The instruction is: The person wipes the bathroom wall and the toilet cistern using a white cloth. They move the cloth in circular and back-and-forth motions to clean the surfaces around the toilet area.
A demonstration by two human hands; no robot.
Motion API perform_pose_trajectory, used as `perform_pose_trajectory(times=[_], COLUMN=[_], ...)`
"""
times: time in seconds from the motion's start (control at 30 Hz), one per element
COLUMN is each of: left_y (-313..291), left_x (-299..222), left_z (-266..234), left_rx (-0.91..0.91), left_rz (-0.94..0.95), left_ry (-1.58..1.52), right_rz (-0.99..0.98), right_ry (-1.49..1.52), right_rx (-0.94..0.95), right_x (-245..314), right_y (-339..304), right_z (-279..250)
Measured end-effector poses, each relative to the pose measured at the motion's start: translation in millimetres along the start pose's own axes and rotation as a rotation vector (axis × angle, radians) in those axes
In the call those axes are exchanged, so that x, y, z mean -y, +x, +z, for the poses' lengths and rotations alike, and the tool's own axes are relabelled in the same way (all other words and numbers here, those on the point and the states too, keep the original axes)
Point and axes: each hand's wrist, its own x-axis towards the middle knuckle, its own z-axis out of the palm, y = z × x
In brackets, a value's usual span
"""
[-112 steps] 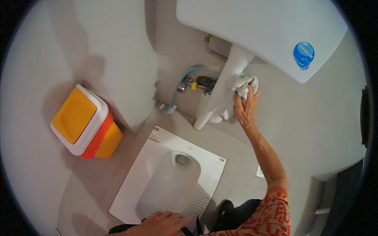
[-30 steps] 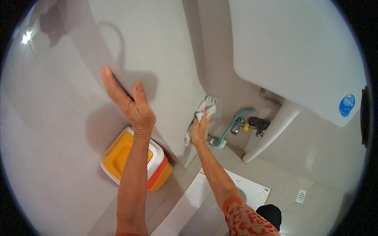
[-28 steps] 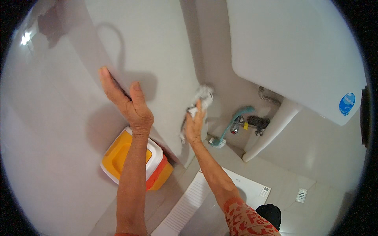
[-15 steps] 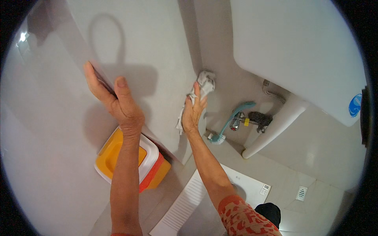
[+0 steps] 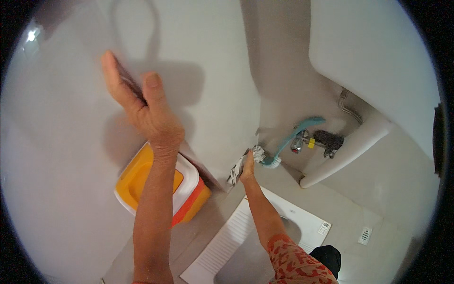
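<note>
My right hand (image 5: 248, 168) is closed on a crumpled grey-and-white cloth (image 5: 236, 172), pressing it against the lower end of the white wall (image 5: 213, 109) near the floor. My left hand (image 5: 150, 106) is raised at the wall's narrow edge, thumb on one side and fingers stretched along the other, with a gap between them. Whether its palm bears on the edge is hard to make out. Just past the cloth stands a teal-handled brush (image 5: 286, 142) with white bristles, leaning in the corner.
Below my left forearm sits a yellow, white and orange lidded bin (image 5: 189, 182). A white squat toilet (image 5: 231, 227) is set in the floor. To the right are a metal tap (image 5: 297, 142), a dark scrubber (image 5: 328, 139), a white pipe (image 5: 350, 154), a basin (image 5: 378, 52) and a floor drain (image 5: 364, 235).
My right hand has slid down the wall with the cloth, toward the floor. The view has shifted a little; my left hand keeps its place at the wall edge.
</note>
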Motion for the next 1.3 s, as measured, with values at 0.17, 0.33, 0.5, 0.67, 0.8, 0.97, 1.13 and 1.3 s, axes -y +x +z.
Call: perform_pose_trajectory(times=[0.17, 0.33, 0.5, 0.67, 0.8, 0.97, 1.13, 1.3], left_y=[3, 6, 6, 6, 1, 1, 2, 3], left_x=[3, 9, 6, 2, 8, 7, 7, 11], left_z=[-3, -5, -13, -13, -6, -6, -8, -9], left_rx=[0.023, 0.044, 0.143, 0.152, 0.112, 0.079, 0.066, 0.065], left_rz=[0.038, 0.083, 0.038, 0.026, 0.078, 0.089, 0.094, 0.094], left_ry=[0.062, 0.16, 0.293, 0.262, 0.187, 0.127, 0.142, 0.16], right_rz=[-0.012, -0.634, -0.96, -1.226, -0.952, -0.731, -0.447, -0.051], right_ry=[0.122, -0.557, -0.68, -0.827, -0.713, -0.687, -0.722, -0.569], right_rx=[0.144, 0.199, 0.493, 0.513, 0.267, 0.051, -0.035, -0.075], right_x=[24, 87, 127, 119, 122, 68, 6, -16], right_y=[-43, -144, -231, -225, -176, -105, -54, -34], right_z=[39, 125, 175, 183, 157, 100, 35, 12])
